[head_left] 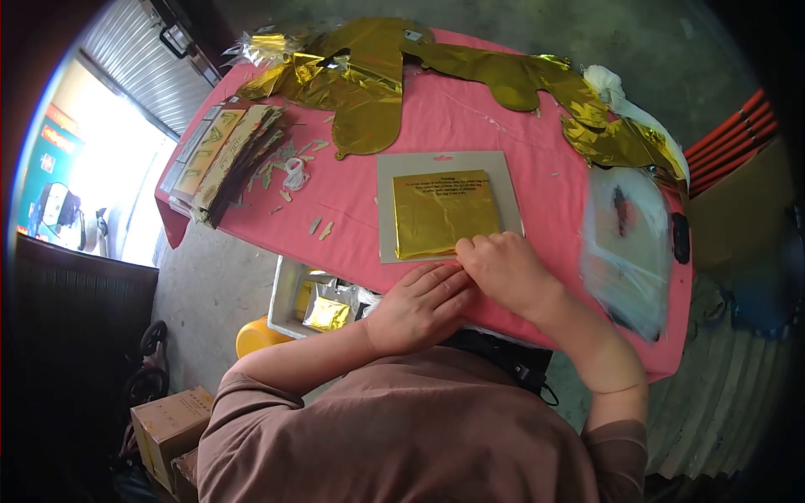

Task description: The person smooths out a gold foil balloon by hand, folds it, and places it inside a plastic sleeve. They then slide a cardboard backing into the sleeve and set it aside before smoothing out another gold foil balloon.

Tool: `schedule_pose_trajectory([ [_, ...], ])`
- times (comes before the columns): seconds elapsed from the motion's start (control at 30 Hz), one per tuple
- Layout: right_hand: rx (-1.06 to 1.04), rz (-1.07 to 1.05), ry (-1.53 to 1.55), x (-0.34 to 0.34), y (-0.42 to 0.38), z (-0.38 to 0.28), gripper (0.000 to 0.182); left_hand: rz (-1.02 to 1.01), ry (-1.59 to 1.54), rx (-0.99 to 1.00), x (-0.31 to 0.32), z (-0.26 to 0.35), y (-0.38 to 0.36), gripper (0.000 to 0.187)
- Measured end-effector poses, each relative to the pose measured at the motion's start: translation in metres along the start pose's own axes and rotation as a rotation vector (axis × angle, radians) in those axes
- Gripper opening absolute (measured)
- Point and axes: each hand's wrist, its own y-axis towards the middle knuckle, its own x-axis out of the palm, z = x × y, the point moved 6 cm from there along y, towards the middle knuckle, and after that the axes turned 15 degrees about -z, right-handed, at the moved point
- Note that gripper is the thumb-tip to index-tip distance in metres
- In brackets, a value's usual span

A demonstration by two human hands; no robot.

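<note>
A grey backing card (386, 210) with a hang hole lies on the pink-covered table, and on it rests a folded gold foil packet (444, 220) in a clear bag with a printed warning. My left hand (423, 303) lies flat just below the card's near edge, fingers stretched out toward my right hand. My right hand (506, 267) is closed at the card's lower right, its fingertips pinched together by the edge of the packet. Whatever those fingertips hold is hidden.
Unfolded gold foil balloons (369, 84) spread along the table's far side. Printed cards (231, 159) are stacked at left, beside a white string coil (295, 173) and small scraps. Clear plastic bags (625, 251) lie at right. Below the near edge is a white box (289, 298) holding packets.
</note>
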Motion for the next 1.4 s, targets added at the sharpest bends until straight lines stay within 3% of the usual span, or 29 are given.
schedule_pose_trajectory([
  [0.33, 0.062, -0.078, -0.048, -0.002, 0.008, -0.009, 0.004, 0.007, -0.024, 0.024, 0.001, -0.004, -0.003, 0.046],
  [0.63, 0.073, 0.052, -0.162, 0.004, 0.003, -0.004, 0.005, 0.0, -0.094, -0.003, -0.002, -0.003, -0.004, 0.045],
  [0.7, -0.018, 0.119, 0.035, 0.001, -0.005, 0.003, 0.01, -0.01, -0.141, -0.007, -0.005, -0.003, -0.002, 0.044],
  [0.8, 0.027, 0.263, 0.305, -0.024, -0.029, 0.028, 0.013, 0.027, -0.268, -0.023, -0.012, -0.007, -0.001, 0.038],
  [0.93, 0.235, 0.311, 0.464, -0.021, -0.057, 0.069, 0.01, 0.015, -0.245, -0.031, -0.03, -0.021, 0.004, 0.031],
  [1.07, 0.186, 0.287, 0.474, -0.009, -0.062, 0.064, 0.01, -0.009, -0.036, -0.151, -0.037, -0.05, 0.026, 0.031],
  [1.4, 0.091, 0.257, 0.382, -0.003, -0.062, 0.042, 0.012, -0.165, 0.045, -0.041, -0.012, -0.07, 0.043, 0.031],
])
